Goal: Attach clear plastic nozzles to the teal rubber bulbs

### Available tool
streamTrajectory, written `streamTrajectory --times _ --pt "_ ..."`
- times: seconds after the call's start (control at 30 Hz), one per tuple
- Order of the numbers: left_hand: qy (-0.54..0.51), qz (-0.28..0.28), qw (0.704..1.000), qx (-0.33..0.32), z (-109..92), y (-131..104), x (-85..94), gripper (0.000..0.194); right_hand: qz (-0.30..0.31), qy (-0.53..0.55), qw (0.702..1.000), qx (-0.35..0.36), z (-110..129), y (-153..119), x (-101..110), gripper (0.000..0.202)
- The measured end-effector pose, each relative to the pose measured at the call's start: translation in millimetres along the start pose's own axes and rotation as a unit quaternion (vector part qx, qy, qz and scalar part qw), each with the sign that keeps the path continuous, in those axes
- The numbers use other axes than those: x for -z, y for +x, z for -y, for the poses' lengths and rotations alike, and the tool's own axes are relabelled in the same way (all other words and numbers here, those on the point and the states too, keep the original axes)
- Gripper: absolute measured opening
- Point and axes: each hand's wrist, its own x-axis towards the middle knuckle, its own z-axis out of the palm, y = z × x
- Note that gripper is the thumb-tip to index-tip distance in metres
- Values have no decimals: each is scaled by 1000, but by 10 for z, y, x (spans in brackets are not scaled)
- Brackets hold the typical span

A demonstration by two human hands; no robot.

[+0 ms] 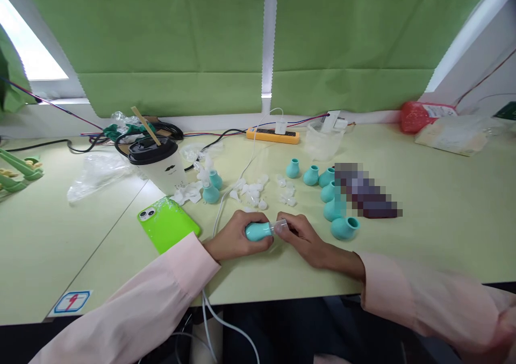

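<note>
In the head view, a person's left hand (241, 236) is gripping a teal bulb (257, 231) above the table (435, 208), while the right hand (300, 237), close beside it, is pinching the clear tip (280, 226) at its neck. More teal bulbs (344, 228) are standing to the right, near a blurred dark object (368, 194).

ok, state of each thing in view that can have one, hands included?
left hand: closed around glossy teal bulb
right hand: pinching clear plastic piece at the bulb's mouth
row of teal bulbs: standing, mouths open
white cup: black plastic lid on, tan stick through it
bright green phone case: flat, cameras up
orange power strip: white adapter plugged in
green fabric blinds: lowered
</note>
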Motion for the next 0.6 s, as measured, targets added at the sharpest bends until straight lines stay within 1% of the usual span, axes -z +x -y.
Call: streamTrajectory --times 0.1,0.17,0.33,0.47,0.53,0.6 --pt "41 -1 999 -21 7 -14 -26 13 11 0 1000 -16 -6 8 -14 37" --pt "69 -11 997 -32 20 -21 -43 12 14 7 1000 -22 -20 12 -29 37" --pt "123 -29 991 -50 39 -32 -77 13 16 41 999 -20 -76 24 -61 37" --pt "125 -27 990 -56 18 -31 -63 12 -10 77 997 -24 -67 41 -70 38" --pt "117 -28 991 -53 5 -27 -51 12 -32 104 994 -26 -47 49 -77 35" --pt "111 -39 992 -44 -6 -24 -43 13 -40 145 988 -27 -35 57 -90 28"
